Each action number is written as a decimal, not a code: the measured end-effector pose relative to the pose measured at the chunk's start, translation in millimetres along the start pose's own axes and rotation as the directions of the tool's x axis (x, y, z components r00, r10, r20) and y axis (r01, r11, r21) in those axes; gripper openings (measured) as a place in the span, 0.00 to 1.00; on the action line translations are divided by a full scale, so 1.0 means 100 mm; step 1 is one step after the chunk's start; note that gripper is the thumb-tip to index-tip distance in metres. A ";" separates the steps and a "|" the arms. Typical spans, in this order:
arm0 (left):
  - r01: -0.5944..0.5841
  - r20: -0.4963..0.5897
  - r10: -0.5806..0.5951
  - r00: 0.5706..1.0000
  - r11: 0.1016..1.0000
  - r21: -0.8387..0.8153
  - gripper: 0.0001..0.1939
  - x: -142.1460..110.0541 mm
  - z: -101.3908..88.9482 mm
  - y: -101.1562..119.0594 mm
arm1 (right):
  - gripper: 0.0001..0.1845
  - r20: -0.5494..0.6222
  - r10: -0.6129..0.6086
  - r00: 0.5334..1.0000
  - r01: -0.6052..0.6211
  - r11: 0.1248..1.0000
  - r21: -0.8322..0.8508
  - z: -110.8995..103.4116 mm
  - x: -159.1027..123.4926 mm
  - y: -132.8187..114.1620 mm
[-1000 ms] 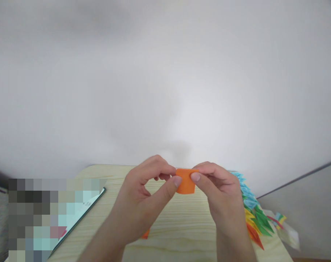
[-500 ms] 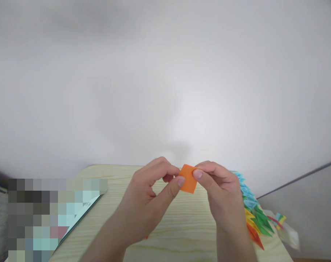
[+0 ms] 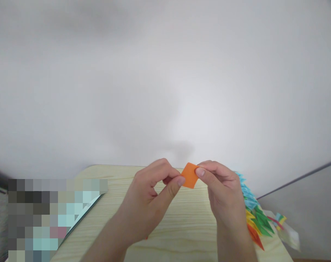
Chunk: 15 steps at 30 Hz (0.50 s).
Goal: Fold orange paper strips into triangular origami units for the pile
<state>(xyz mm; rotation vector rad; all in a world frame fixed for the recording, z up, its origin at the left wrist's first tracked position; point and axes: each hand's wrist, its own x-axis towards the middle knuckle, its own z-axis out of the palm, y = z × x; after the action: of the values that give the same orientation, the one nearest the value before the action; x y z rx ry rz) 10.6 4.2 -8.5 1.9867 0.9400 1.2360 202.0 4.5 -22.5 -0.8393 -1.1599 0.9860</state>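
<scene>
A small folded square of orange paper is held up between both hands, above the far part of the table. My left hand pinches its left corner between thumb and fingers. At the opposite corner, the thumb and forefinger of my right hand are closed on the paper. The square is tilted, with one corner up and one down. A tiny orange bit peeks out beside my left wrist, mostly hidden.
Folded paper pieces in blue, green, yellow and orange line the table's right side, partly behind my right arm. The pale wooden table meets a white wall. A clear plastic bag lies beyond the right edge. Pixelated blocks cover the left.
The orange square has tilted slightly, its lower corner rising a little. Both hands keep their pinch on it and have barely shifted.
</scene>
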 end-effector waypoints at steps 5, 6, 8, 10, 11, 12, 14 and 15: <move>0.005 0.015 -0.006 1.000 1.000 0.016 0.09 -0.02 -0.01 -0.02 | 0.00 -0.019 -0.011 1.000 0.011 1.000 0.023 -0.02 0.01 0.04; 0.007 0.018 -0.007 1.000 1.000 0.029 0.09 -0.02 -0.02 -0.02 | 0.01 -0.016 -0.009 1.000 0.010 1.000 0.021 -0.02 0.01 0.05; 0.013 0.030 -0.014 0.999 0.999 0.052 0.10 -0.03 -0.03 -0.02 | 0.02 0.002 -0.006 1.000 0.006 1.000 0.005 -0.01 0.01 0.04; 0.023 0.055 -0.027 0.998 0.997 0.069 0.10 -0.03 -0.05 -0.02 | 0.02 0.036 0.015 0.999 -0.014 1.000 -0.022 0.00 -0.01 0.00; 0.030 0.069 -0.036 0.997 0.997 0.077 0.10 -0.03 -0.05 -0.02 | 0.03 0.065 0.041 0.997 -0.038 0.998 -0.044 0.01 -0.01 -0.02; 0.034 0.082 -0.041 0.996 0.996 0.086 0.10 -0.03 -0.06 -0.01 | 0.03 0.101 0.069 0.992 -0.062 0.996 -0.071 0.02 -0.01 -0.04; 0.041 0.104 -0.052 0.993 0.994 0.100 0.10 -0.03 -0.08 -0.01 | 0.03 0.165 0.109 0.980 -0.089 0.989 -0.121 0.03 -0.01 -0.06; 0.044 0.115 -0.056 0.992 0.994 0.104 0.10 -0.03 -0.08 -0.01 | 0.04 0.184 0.114 0.976 -0.088 0.986 -0.142 0.03 -0.01 -0.06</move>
<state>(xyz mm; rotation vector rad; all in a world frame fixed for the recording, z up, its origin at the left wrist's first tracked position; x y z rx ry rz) 2.2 3.9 -7.9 2.0770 1.0045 1.0500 199.8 1.7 -16.3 -0.9325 -1.3706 1.1006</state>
